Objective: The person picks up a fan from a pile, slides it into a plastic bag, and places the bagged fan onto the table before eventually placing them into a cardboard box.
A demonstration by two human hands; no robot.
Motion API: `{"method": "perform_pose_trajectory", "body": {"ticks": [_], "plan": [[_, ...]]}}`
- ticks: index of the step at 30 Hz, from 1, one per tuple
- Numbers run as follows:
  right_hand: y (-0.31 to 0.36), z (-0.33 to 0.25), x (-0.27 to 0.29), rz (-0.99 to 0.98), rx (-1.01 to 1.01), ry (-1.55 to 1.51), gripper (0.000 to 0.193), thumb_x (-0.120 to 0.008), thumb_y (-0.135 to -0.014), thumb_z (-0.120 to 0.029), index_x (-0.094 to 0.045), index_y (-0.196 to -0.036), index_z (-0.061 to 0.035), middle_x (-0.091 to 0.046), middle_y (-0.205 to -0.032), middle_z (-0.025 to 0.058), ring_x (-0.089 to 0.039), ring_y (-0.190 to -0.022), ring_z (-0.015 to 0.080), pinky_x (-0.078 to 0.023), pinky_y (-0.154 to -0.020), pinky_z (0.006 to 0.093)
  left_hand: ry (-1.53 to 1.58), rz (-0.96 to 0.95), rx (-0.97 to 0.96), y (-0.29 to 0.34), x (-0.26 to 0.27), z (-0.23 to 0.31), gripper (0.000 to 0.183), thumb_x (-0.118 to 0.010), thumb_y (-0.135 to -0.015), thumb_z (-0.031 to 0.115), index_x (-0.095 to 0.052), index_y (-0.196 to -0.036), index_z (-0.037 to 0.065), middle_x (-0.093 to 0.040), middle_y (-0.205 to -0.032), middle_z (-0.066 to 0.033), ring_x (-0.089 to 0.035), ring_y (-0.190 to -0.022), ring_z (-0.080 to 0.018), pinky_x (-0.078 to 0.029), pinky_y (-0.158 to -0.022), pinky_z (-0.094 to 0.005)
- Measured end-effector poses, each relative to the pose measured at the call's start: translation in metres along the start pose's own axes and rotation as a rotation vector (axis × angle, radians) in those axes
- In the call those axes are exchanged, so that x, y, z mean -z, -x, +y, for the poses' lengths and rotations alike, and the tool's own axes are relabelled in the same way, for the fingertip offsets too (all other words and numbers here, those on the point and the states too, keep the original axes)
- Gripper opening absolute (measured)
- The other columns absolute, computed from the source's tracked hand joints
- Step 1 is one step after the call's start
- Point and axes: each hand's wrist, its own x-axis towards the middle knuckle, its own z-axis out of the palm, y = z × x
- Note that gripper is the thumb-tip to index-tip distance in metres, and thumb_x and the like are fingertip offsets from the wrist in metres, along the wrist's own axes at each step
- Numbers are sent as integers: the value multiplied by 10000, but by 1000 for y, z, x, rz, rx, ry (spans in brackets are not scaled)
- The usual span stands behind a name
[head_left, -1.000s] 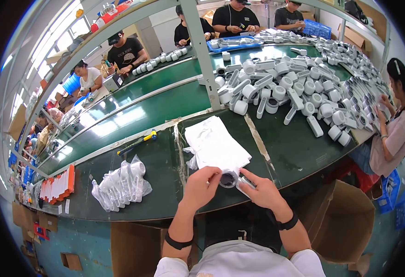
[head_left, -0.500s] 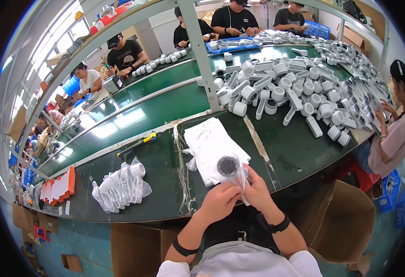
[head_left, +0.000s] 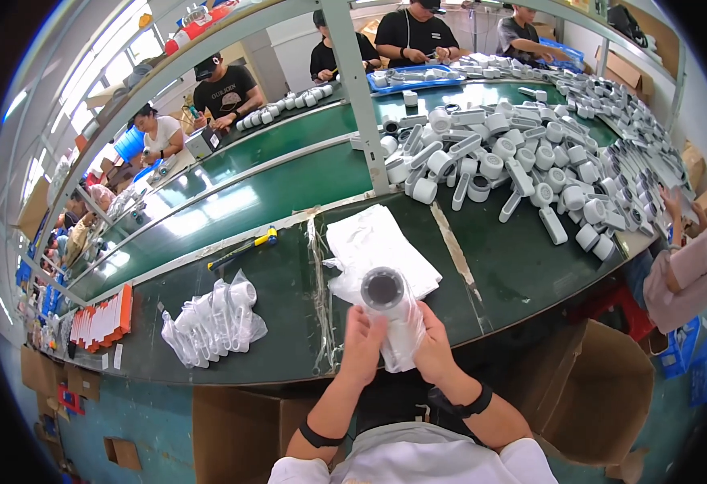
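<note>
In front of me is a white round-headed, handled device (head_left: pixel 383 288), its dark grey ring turned up, inside a clear plastic bag (head_left: pixel 402 343). My left hand (head_left: pixel 361 343) pinches the left side of the bag, just below the round head. On the opposite side, my right hand (head_left: pixel 432 345) grips the bag's edge with closed fingers. The handle shows only faintly through the plastic. Just beyond my hands lies a stack of white plastic bags (head_left: pixel 382 242) on the dark green table.
Several bagged devices (head_left: pixel 216 323) lie in a row on the left, near a yellow-and-black hammer (head_left: pixel 242 248) and orange-and-white boxes (head_left: pixel 102 324). A large heap of white devices (head_left: pixel 523 161) covers the right. Cardboard boxes (head_left: pixel 591 395) stand below; co-workers sit around the tables.
My hands have moved apart to either side of the bag, and the bagged device has shifted slightly left and toward me. The co-worker at right has leaned toward the picture's edge.
</note>
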Motion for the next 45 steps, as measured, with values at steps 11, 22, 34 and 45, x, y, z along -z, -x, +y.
{"method": "perform_pose_trajectory", "body": {"ticks": [11,22,34,45], "plan": [[-19,-21,8,206,706,1036,149,-622,-929,-114,-684,-923,22,-638,-794,83,-573,-662,153,-458,-623,266,487,-215,318,6,4,30,466,-454,-1033,311,-303,-1461,203,-521,-1352,-96,-608,-1116,-284,-599,-637,-416],[8,-7,24,-49,374,877,91,-685,-874,-66,-697,-930,4,-647,-750,63,-562,-610,97,-453,-560,241,75,245,-107,7,58,56,402,-659,-924,119,-468,-1267,35,-661,-1010,-98,-632,-689,-143,-492,-463,-276],[-5,23,81,-28,102,843,154,-663,-908,-105,-682,-959,40,-622,-726,6,-522,-640,54,-428,-586,219,-1073,1400,-323,100,326,146,445,-673,-864,256,-580,-1167,-56,-656,-1092,-238,-630,-1006,-374,-476,-872,-414],[-2,26,82,26,188,943,141,-659,-907,-100,-675,-935,37,-635,-742,25,-542,-654,72,-444,-598,234,-1126,1460,163,65,453,111,412,-624,-886,287,-564,-1138,-33,-622,-1141,-265,-581,-1092,-441,-459,-894,-486]]}}
